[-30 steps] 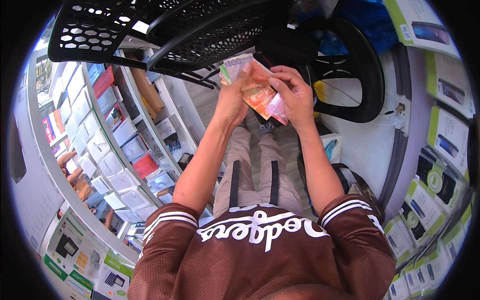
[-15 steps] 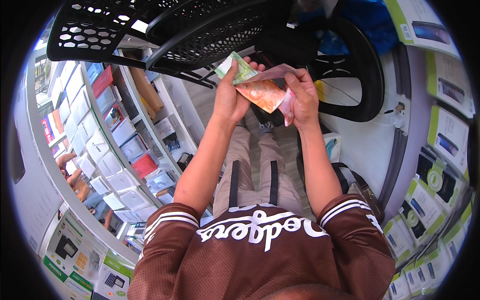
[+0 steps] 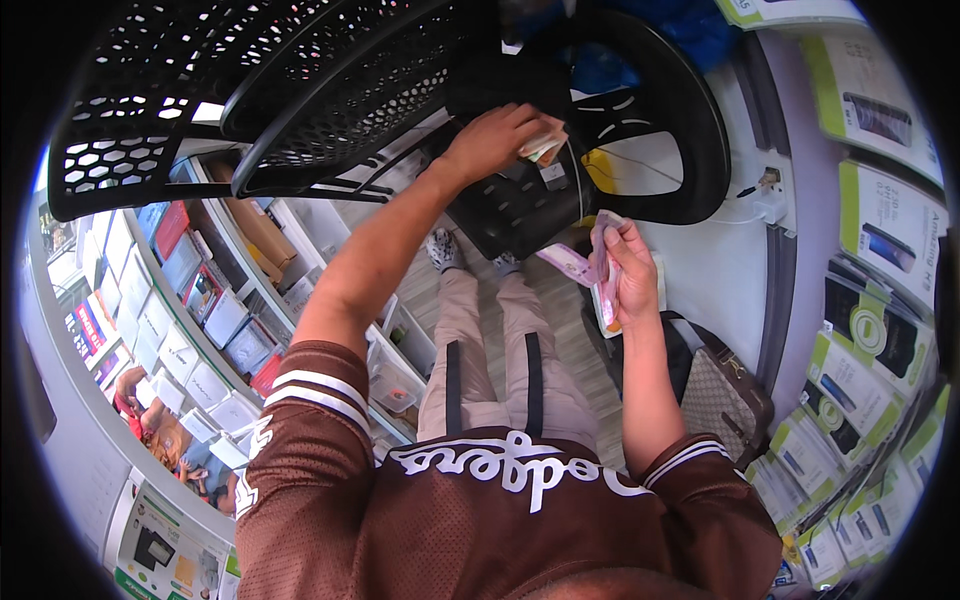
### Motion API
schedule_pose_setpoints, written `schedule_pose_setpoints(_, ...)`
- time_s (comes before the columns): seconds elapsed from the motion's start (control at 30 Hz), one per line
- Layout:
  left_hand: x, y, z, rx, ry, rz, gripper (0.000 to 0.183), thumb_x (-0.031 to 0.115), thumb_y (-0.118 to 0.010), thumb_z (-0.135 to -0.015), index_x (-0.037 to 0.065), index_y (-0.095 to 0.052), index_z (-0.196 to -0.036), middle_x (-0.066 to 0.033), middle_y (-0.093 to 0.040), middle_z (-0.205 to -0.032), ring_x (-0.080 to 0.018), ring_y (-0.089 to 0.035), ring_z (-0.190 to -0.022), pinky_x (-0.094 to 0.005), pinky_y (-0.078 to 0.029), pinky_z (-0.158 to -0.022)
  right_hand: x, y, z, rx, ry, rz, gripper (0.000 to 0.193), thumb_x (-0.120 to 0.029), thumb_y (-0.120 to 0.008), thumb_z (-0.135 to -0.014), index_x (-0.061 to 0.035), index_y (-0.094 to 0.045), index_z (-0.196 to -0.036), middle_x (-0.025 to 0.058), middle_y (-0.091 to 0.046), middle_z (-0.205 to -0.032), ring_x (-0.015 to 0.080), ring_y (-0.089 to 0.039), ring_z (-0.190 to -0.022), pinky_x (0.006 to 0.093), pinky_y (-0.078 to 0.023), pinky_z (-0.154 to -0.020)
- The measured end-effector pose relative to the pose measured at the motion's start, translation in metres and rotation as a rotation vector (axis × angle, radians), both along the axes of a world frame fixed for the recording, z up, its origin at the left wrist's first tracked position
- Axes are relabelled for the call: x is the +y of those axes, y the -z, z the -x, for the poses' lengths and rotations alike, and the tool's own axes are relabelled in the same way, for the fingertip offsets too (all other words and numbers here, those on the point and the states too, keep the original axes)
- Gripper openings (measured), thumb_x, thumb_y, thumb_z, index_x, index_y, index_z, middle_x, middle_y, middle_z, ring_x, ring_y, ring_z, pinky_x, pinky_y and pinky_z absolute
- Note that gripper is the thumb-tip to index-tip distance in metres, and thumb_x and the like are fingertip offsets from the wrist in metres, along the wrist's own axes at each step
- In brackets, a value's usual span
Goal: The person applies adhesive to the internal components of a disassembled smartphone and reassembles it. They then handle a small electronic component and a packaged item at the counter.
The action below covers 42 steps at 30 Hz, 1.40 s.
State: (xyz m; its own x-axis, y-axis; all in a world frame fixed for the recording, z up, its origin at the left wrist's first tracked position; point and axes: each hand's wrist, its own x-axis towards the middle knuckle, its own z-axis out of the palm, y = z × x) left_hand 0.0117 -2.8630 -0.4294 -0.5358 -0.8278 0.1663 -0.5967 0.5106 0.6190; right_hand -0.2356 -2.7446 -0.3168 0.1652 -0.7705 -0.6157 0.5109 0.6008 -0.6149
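My left hand (image 3: 495,145) reaches forward over the black chair seat (image 3: 497,222), its fingers closed on a folded bundle of banknotes (image 3: 544,143) with orange and pale edges. The fingertips are partly hidden. Nearer to me and to the right, my right hand (image 3: 634,268) is closed round pink and purple banknotes (image 3: 603,252). One of these notes fans out to the left, and a bit of orange shows below. A small whitish item (image 3: 552,177) lies on the seat just under the left hand.
Chairs with perforated black backs (image 3: 345,110) crowd the upper left, and a black looped armrest (image 3: 705,185) stands at right. A patterned bag (image 3: 722,405) rests on the floor. Boxed goods (image 3: 880,240) line the right wall; a display case (image 3: 195,320) stands left, with people beyond.
The two hands have moved apart. My left went forward with the folded orange notes to above the seat; my right came lower and nearer with the pink and purple ones.
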Motion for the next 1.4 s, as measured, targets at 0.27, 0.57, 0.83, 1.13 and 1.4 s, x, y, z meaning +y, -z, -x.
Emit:
schedule_pose_setpoints(0.27,-0.011,0.0,0.019,-0.641,-0.119,-0.396,0.024,0.016,-0.062,-0.088,0.006,-0.072,-0.107,-0.0119,-0.071,-0.111,-0.0334,-0.07,-0.102,-0.0405,-0.053,-0.095,-0.01,0.006,0.0,-0.02,-0.072,0.03,0.013,-0.011,-0.062,-0.1,-0.0064,-0.056,-0.111,0.0036,-0.067,-0.105,0.0082,-0.065,-0.092,0.0247,-0.053,-0.084)
schedule_pose_setpoints(0.57,-0.018,0.082,0.005,-0.302,-0.297,-0.136,0.056,0.051,-0.049,-0.097,0.007,-0.07,-0.125,-0.0208,-0.062,-0.134,-0.0371,-0.052,-0.133,-0.0513,-0.025,-0.12,-0.029,-0.001,-0.01,0.188,-0.313,0.16,0.019,-0.017,-0.067,-0.099,-0.0027,-0.064,-0.11,0.0025,-0.068,-0.099,0.0058,-0.062,-0.089,0.0225,-0.05,-0.082)
schedule_pose_setpoints(0.83,0.023,-0.02,-0.009,-0.561,-0.138,-0.452,0.071,0.058,-0.029,-0.104,0.007,-0.05,-0.147,-0.0186,-0.049,-0.15,-0.0348,-0.04,-0.142,-0.0531,-0.014,-0.123,-0.046,0.011,-0.01,0.326,-0.431,0.096,0.029,-0.03,-0.068,-0.098,-0.0018,-0.067,-0.103,-0.0007,-0.067,-0.084,0.0055,-0.061,-0.074,0.0229,-0.048,-0.066)
schedule_pose_setpoints(1.13,0.011,0.059,-0.072,0.091,-0.951,-0.35,0.037,0.032,-0.064,-0.097,-0.001,-0.069,-0.113,-0.0205,-0.071,-0.107,-0.0354,-0.068,-0.099,-0.0417,-0.051,-0.09,-0.105,0.083,-0.094,0.785,-0.812,0.313,0.032,-0.031,-0.071,-0.092,-0.0009,-0.074,-0.099,0.0104,-0.071,-0.078,0.0167,-0.066,-0.07,0.0327,-0.051,-0.065)
schedule_pose_setpoints(1.4,0.007,0.062,-0.075,0.205,-0.647,-0.576,0.043,0.036,-0.07,-0.093,-0.003,-0.067,-0.111,-0.0173,-0.068,-0.108,-0.0252,-0.065,-0.094,-0.0363,-0.051,-0.085,-0.103,0.086,-0.123,0.939,-0.708,0.329,0.028,-0.017,-0.07,-0.089,-0.0044,-0.071,-0.114,0.0133,-0.073,-0.081,0.0221,-0.071,-0.069,0.0352,-0.054,-0.067)
